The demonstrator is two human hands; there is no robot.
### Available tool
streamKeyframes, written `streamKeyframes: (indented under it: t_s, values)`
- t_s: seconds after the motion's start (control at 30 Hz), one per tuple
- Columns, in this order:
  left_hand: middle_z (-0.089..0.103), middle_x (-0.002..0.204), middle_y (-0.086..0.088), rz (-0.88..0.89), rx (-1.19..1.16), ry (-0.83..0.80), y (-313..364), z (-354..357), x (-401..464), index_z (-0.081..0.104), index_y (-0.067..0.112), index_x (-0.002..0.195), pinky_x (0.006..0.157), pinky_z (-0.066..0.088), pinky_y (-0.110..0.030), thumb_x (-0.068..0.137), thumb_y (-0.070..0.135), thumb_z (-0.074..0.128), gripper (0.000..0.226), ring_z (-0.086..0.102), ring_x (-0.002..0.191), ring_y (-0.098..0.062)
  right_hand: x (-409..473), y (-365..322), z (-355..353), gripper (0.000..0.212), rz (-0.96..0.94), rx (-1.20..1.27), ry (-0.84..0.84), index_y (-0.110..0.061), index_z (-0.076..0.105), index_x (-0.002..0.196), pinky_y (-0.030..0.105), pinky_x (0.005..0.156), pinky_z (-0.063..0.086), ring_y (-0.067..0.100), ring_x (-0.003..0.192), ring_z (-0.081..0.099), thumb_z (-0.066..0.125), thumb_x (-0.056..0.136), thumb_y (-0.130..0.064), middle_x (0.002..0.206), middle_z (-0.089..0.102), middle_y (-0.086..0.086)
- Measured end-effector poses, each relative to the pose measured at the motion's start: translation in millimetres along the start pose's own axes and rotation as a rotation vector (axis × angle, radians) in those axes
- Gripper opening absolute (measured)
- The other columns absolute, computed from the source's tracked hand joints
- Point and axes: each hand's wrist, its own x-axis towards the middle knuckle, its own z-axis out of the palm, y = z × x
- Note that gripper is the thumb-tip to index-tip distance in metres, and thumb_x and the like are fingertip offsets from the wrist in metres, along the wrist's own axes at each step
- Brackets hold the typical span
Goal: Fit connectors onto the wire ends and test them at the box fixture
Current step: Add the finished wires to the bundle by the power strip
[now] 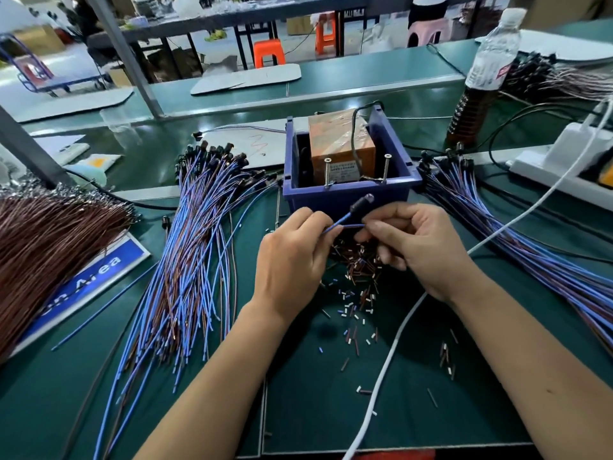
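Right now we hold one blue wire (pixel 345 223) in front of the blue box (pixel 348 194), close to the two screws (pixel 356 169) that stand up at its near wall. Our left hand (pixel 292 257) pinches the wire between thumb and forefinger, with the black plug (pixel 362 203) on the wire's far end pointing up toward the box. Our right hand (pixel 418 247) has its fingers curled and its fingertips meet the near end of the wire; it seems to be pinching that end, perhaps with a small connector, though we cannot make out the piece itself.

We judge the work is held just above the heap of loose connectors (pixel 360 263) so the next piece is always within reach, and just before the box so a finished wire can go straight to the screws for testing.

On the desk (pixel 298 410) the pile of blue and brown wires on our left (pixel 185 260) looks like stock waiting to be fitted. The bundle on our right (pixel 517 234) may be the finished ones, though we cannot be sure. A white cable (pixel 394 343) runs across the desk under our right forearm, and it could snag a wire.
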Motion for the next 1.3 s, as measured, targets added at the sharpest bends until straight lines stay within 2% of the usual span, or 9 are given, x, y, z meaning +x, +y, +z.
streamKeyframes:
  t_s: [0.13,0.2,0.3,0.4,0.53,0.8,1.03,1.17,1.3]
  values:
    - [0.061,0.082,0.001,-0.008,-0.094,-0.026,1.1,8.0,-1.6,0.068,0.01,0.095,0.062,0.048,-0.043,0.101,0.023,0.063,0.015,0.057,0.071,-0.025,1.5,6.4,4.4,0.006,-0.03,-0.041,0.048,-0.006,0.07,0.096,0.018,0.036,0.033,0.01,0.043,0.051,0.067,0.098,-0.003,0.083,0.079,0.013]
    - [0.067,0.087,0.002,-0.01,-0.163,-0.053,0.8,12.2,-2.1,0.069,0.013,0.099,0.067,0.051,-0.042,0.098,0.018,0.066,0.007,0.062,0.077,-0.022,1.5,9.0,5.6,0.008,-0.044,-0.058,0.051,-0.007,0.07,0.095,0.019,0.037,0.032,0.011,0.044,0.05,0.066,0.099,-0.003,0.083,0.079,0.012]
    - [0.07,0.09,0.005,-0.036,-0.249,-0.045,-2.3,15.9,-1.5,0.071,0.013,0.099,0.072,0.052,-0.041,0.094,0.009,0.068,0.007,0.066,0.082,-0.018,0.0,10.9,6.1,0.007,-0.053,-0.09,0.027,-0.008,0.071,0.095,0.019,0.038,0.032,0.011,0.044,0.05,0.066,0.1,-0.006,0.084,0.079,0.009]
    - [0.068,0.085,0.007,-0.067,-0.281,-0.019,-5.6,17.2,-1.9,0.071,0.015,0.096,0.07,0.051,-0.038,0.096,0.01,0.07,0.005,0.064,0.078,-0.015,-0.5,10.4,6.8,0.014,-0.052,-0.083,0.043,-0.011,0.073,0.096,0.019,0.037,0.034,0.012,0.045,0.052,0.061,0.104,-0.013,0.085,0.079,0.011]
    - [0.067,0.078,0.008,-0.124,-0.318,0.021,-6.6,17.5,-3.0,0.07,0.013,0.092,0.066,0.051,-0.038,0.096,0.015,0.071,0.004,0.063,0.072,-0.015,2.0,9.8,5.5,0.025,-0.035,-0.028,0.065,-0.006,0.072,0.097,0.02,0.036,0.034,0.015,0.044,0.053,0.053,0.109,-0.019,0.085,0.078,0.015]
    - [0.064,0.073,0.01,-0.172,-0.378,0.009,-5.9,17.6,-2.7,0.069,0.016,0.086,0.061,0.051,-0.036,0.092,0.012,0.073,0.008,0.061,0.067,-0.014,-1.7,9.4,5.1,0.013,-0.095,-0.076,0.051,-0.012,0.073,0.091,0.021,0.037,0.036,0.015,0.046,0.055,0.067,0.101,-0.018,0.08,0.076,0.014]
    - [0.061,0.07,0.009,-0.18,-0.4,-0.004,-5.4,16.4,-2.8,0.068,0.017,0.085,0.057,0.049,-0.036,0.093,0.013,0.072,0.009,0.057,0.062,-0.015,-3.6,6.2,7.4,0.015,-0.129,-0.054,0.057,-0.011,0.073,0.088,0.02,0.036,0.035,0.013,0.046,0.051,0.066,0.102,-0.013,0.075,0.072,0.011]
    - [0.064,0.07,0.006,-0.204,-0.425,0.011,-2.6,15.4,-3.0,0.069,0.015,0.086,0.056,0.049,-0.036,0.093,0.014,0.072,0.008,0.059,0.061,-0.018,-3.7,4.8,7.7,0.024,-0.108,0.005,0.11,-0.009,0.07,0.088,0.02,0.036,0.033,0.015,0.045,0.05,0.056,0.107,-0.015,0.073,0.071,0.01]
    - [0.063,0.068,0.004,-0.251,-0.469,0.048,0.2,13.2,-2.5,0.068,0.017,0.084,0.053,0.046,-0.027,0.093,0.01,0.072,0.012,0.056,0.057,-0.013,-3.3,5.1,7.7,0.023,-0.075,0.039,0.11,-0.007,0.072,0.094,0.02,0.036,0.032,0.015,0.046,0.05,0.054,0.108,-0.014,0.073,0.071,0.009]
